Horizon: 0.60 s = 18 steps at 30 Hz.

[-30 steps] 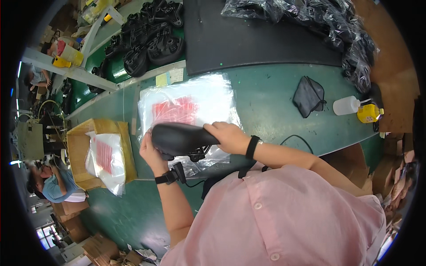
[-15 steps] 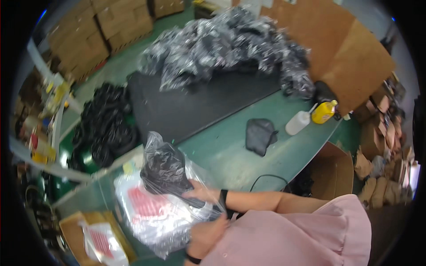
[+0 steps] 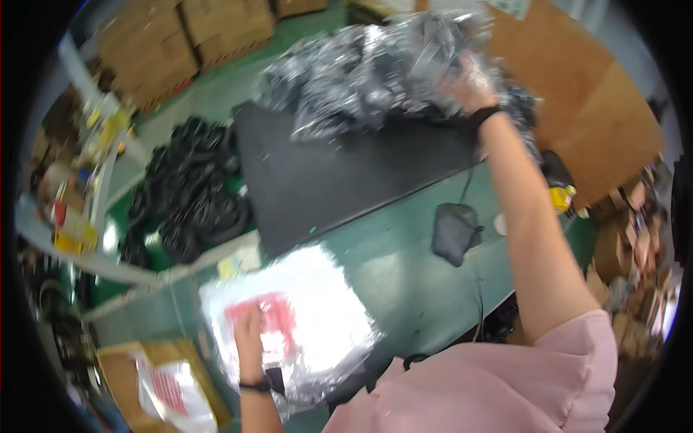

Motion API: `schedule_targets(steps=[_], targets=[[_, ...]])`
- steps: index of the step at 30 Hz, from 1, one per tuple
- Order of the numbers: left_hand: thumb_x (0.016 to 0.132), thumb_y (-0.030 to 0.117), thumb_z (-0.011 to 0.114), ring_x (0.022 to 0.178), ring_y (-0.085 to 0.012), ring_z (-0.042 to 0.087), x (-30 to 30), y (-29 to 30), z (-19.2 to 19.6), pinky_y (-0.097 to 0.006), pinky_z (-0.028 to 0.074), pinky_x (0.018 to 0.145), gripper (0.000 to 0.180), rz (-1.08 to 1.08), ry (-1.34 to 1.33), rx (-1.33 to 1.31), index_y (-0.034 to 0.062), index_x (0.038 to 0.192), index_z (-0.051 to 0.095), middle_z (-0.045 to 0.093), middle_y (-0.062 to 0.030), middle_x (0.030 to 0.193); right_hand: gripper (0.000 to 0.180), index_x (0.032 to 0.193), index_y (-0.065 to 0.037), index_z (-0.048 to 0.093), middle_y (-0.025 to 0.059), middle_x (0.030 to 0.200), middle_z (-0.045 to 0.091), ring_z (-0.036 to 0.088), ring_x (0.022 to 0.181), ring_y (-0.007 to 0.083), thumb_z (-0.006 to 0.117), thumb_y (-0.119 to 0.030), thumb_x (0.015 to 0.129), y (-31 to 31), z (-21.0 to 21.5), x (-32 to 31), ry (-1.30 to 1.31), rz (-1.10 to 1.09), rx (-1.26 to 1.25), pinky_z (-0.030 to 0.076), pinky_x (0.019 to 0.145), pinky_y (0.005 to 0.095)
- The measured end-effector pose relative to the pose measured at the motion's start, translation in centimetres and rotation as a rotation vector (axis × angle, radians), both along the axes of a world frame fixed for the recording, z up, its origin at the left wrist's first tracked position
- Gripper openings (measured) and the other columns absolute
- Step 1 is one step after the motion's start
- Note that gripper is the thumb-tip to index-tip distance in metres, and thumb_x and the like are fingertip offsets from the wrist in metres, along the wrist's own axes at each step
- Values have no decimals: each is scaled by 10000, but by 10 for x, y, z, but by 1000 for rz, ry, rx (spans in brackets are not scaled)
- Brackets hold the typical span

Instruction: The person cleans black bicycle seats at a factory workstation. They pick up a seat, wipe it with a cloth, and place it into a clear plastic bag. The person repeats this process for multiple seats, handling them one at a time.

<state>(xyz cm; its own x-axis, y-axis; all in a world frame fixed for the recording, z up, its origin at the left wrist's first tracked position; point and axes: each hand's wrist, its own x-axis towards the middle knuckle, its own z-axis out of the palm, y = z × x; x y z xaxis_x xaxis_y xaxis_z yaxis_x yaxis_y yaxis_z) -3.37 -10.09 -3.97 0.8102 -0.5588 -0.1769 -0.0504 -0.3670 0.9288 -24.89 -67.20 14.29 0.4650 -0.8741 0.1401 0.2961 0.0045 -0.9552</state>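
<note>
My left hand point(image 3: 250, 333) rests over a flat stack of clear plastic bags point(image 3: 325, 296) with red print on the near part of the bench. Its fingers are blurred and bent toward the red print, and whether they pinch the top bag cannot be made out. Stretched far forward, my right hand point(image 3: 471, 85) is at the right part of a heap of black items in clear plastic bags point(image 3: 354, 72). Its fingers look spread against the shiny plastic, though motion smears them. The heap lies on a black flat board point(image 3: 346, 177).
A dark grey pouch point(image 3: 456, 232) lies on the green bench point(image 3: 404, 289); a yellow bottle point(image 3: 561, 198) is partly behind my right arm. Black bundles point(image 3: 191, 187) are piled at left. An open carton point(image 3: 119, 382) stands near left, and a brown board point(image 3: 577, 94) at far right.
The black item in a clear bag has left the stack in front of me. My right hand has reached forward to the heap; my left hand has moved left onto the bags' red print.
</note>
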Motion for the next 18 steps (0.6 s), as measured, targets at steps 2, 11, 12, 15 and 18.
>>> schedule_targets(steps=[2, 11, 12, 15, 18], targets=[[956, 337, 537, 880, -176, 582, 63, -4, -38, -290, 479, 736, 433, 140, 144, -118, -22, 1195, 571, 616, -85, 1027, 754, 1429, 22, 238, 257, 1352, 463, 582, 1109, 325, 556, -443, 928, -22, 20, 28, 94, -61, 76, 506, 905, 414], [871, 369, 621, 950, -358, 617, 244, -114, -126, -424, 534, 769, 619, 485, 607, -303, -33, 1288, 402, 517, -221, 1204, 256, 1097, -26, 631, 59, 871, 685, 633, 728, 111, 644, -114, 857, 264, -187, 128, 598, 825, 0, 515, 627, 267], [864, 300, 627, 890, -362, 635, 248, -128, -133, -432, 545, 724, 577, 519, 582, -234, -37, 1267, 389, 525, -216, 1179, 263, 1112, -33, 633, 39, 843, 677, 622, 737, 98, 638, -124, 866, 291, -213, 120, 627, 879, 31, 512, 658, 266], [806, 90, 600, 842, -348, 627, 235, -151, -129, -445, 591, 660, 499, 724, 394, -215, -68, 1180, 311, 498, -233, 1107, 265, 1126, -62, 631, 32, 800, 657, 616, 730, 112, 625, -171, 884, 352, -255, 84, 663, 996, 3, 504, 678, 284], [789, 42, 565, 967, -343, 584, 225, -135, -122, -458, 613, 672, 546, 762, 326, -320, -73, 1222, 253, 430, -246, 1181, 274, 1112, -87, 639, 73, 807, 668, 622, 729, 148, 650, -207, 866, 355, -237, 67, 739, 1118, -213, 511, 693, 297]])
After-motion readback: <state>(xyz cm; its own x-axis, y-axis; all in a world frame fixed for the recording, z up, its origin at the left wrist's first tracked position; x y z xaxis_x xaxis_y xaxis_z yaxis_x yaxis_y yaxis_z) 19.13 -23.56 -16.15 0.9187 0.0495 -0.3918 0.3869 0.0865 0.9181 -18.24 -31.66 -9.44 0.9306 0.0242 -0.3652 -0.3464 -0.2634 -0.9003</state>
